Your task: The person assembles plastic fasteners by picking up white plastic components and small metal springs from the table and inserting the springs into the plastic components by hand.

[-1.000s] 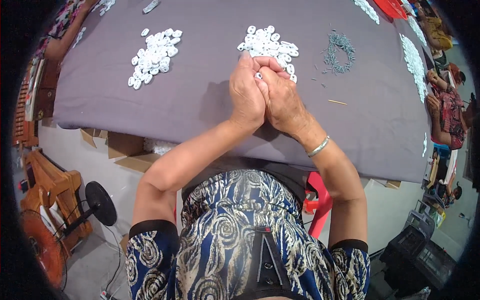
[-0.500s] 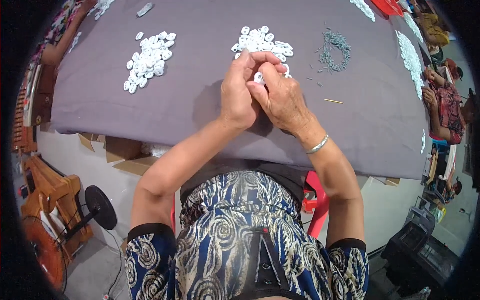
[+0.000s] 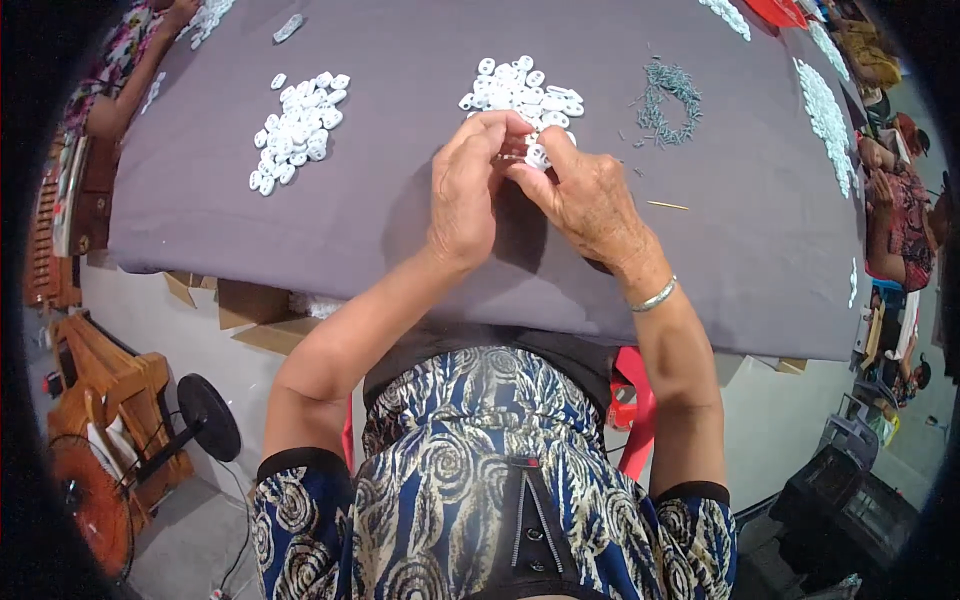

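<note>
Over the grey cloth, my right hand (image 3: 590,200) pinches a small white oval plastic part (image 3: 537,156) with dark holes between thumb and forefinger. Close beside it, my left hand (image 3: 465,190) is curled with its fingertips bent toward the part. A thin pale bit shows between the two hands; what the left fingers hold is mostly hidden. Just beyond the hands lies a heap of similar white parts (image 3: 515,90), partly covered by my fingers. To the right is a loose ring of small grey pins (image 3: 670,100). A thin yellowish stick (image 3: 668,206) lies nearer to me.
Another heap of white parts (image 3: 300,125) lies to the left. The grey tablecloth (image 3: 340,225) ends at the near edge, above an open cardboard box (image 3: 250,303). A fan (image 3: 208,418) stands at lower left. Other people sit along both sides, a forearm (image 3: 125,95) at upper left.
My hands have drawn slightly apart, the right one shifting right with the white part, so that more of it shows. The whole view has shifted a little.
</note>
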### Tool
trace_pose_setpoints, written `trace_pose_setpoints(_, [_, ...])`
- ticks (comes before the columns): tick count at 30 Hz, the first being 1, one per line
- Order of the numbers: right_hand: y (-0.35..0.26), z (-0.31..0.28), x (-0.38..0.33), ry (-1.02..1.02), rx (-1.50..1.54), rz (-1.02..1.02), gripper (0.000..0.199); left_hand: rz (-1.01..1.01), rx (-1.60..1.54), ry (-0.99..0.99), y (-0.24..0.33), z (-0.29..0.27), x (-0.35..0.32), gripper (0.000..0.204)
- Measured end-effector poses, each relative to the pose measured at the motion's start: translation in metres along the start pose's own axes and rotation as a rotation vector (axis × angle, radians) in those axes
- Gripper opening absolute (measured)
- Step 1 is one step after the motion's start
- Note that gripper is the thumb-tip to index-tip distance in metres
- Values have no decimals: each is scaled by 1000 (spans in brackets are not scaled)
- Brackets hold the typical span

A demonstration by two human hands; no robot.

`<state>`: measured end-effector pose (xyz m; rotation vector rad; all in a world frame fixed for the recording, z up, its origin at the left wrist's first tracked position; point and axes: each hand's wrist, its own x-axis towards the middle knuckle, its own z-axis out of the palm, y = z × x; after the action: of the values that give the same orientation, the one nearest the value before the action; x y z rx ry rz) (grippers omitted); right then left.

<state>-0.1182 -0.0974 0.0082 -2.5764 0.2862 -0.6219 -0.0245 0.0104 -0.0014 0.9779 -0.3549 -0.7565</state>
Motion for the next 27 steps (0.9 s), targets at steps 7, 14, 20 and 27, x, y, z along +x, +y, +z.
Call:
trace_pose_setpoints(7, [4,-2,2,7,-20,9,27,70,397,-159,7,7,-1,17])
trace_pose_setpoints(14, [16,-27,7,80,258,91,18,88,290,-133,24,-4,15,15])
trace_pose_setpoints(20, [14,-35,3,34,499,272,21,-87,186,-86,25,4,7,15])
trace_pose_setpoints(27, [8,-26,4,-55,624,295,23,-24,303,-128,21,1,6,18])
